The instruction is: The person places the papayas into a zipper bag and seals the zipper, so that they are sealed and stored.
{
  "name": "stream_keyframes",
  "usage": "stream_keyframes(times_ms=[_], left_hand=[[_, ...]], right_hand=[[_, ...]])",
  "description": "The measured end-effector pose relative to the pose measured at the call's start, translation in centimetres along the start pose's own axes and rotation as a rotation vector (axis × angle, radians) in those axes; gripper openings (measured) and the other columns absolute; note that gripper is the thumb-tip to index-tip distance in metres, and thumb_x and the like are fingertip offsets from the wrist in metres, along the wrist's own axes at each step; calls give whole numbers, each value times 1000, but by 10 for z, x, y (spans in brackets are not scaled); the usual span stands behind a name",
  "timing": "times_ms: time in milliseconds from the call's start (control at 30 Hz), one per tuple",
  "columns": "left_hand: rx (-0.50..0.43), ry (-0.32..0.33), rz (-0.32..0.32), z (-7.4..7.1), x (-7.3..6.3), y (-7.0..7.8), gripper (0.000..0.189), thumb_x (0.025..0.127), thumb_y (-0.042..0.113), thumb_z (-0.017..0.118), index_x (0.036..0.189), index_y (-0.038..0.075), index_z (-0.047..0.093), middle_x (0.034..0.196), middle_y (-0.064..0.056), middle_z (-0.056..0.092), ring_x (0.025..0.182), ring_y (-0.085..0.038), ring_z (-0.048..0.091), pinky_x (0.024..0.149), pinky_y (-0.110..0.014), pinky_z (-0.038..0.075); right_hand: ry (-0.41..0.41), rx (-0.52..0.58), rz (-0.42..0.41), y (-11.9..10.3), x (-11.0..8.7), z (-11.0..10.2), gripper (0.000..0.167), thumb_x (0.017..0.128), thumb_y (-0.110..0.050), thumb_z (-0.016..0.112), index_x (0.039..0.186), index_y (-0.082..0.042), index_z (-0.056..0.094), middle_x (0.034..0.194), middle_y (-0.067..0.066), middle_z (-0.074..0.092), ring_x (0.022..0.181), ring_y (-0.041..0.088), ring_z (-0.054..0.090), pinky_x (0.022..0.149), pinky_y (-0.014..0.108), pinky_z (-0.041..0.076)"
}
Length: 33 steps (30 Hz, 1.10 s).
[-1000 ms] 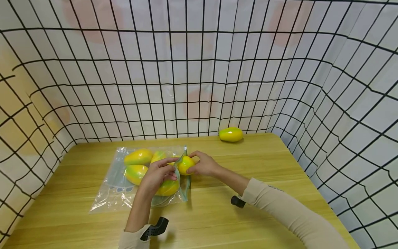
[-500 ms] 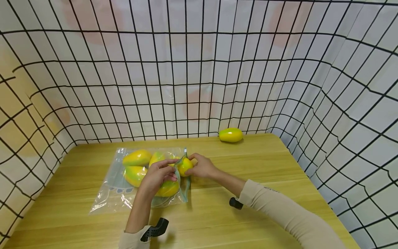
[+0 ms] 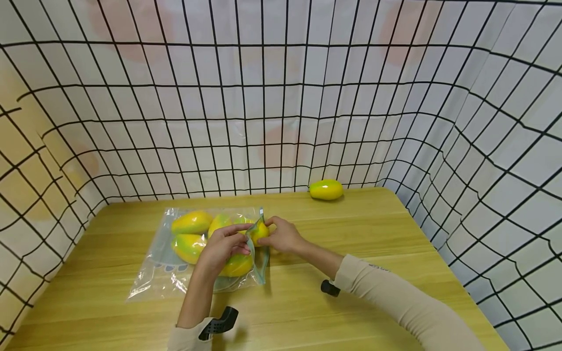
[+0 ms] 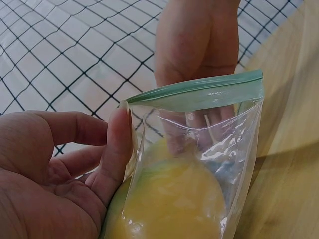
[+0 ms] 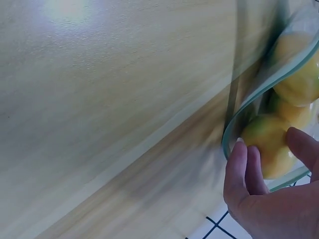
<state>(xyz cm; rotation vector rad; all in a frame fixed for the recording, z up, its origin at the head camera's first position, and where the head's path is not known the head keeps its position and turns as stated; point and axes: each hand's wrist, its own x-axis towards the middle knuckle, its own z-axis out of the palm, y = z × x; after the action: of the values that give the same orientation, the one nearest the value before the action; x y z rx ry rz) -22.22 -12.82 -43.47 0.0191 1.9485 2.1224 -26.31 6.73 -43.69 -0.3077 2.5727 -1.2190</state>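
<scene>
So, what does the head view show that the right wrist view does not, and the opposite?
Only the head view: the left hand, the sleeves, and a lone yellow fruit apart from the clear bag. Only the right wrist view: a bright glare on the wooden table, and a close look into the bag's open mouth. Both: the bag, the table, the gridded backdrop, and the right hand holding another fruit.

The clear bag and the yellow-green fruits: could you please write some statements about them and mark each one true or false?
1. The right hand holds a fruit at the mouth of the clear bag. True.
2. The bag is sealed. False: its mouth is open.
3. Another fruit lies outside the bag, near the black grid. True.
4. The left hand holds nothing. False: the left hand holds the bag's green rim.
</scene>
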Motion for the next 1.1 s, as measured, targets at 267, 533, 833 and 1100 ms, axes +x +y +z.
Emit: stream_keyframes(times_ms=[267,533,833,1100], left_hand=[[-2,4,5,-1,0,0,40,99,2,52,137,-2,59,85,-7,63,65,-14,66,66,-23,62],[-15,-10,7,-1,1,-1,40,99,2,52,138,-3,58,85,-7,65,64,-13,66,65,-23,61],[-12,-8,10,0,1,1,40,99,2,52,138,-3,59,81,-6,64,63,-13,65,65,-23,61],[-13,-9,9,0,1,-1,40,99,2,52,138,-3,58,84,-7,64,65,-13,65,65,-24,61]], right_hand=[[20,15,7,-5,0,2,50,86,-30,79,122,-3,59,95,8,72,77,18,66,59,24,48],[41,56,27,-8,2,6,45,89,-28,76,119,1,58,80,6,65,60,14,53,52,23,42],[56,88,35,-13,1,7,42,92,-26,72,120,3,59,78,8,65,57,12,50,50,22,40],[66,107,13,-15,4,10,42,92,-25,71,121,4,61,80,5,65,61,11,50,52,21,39]])
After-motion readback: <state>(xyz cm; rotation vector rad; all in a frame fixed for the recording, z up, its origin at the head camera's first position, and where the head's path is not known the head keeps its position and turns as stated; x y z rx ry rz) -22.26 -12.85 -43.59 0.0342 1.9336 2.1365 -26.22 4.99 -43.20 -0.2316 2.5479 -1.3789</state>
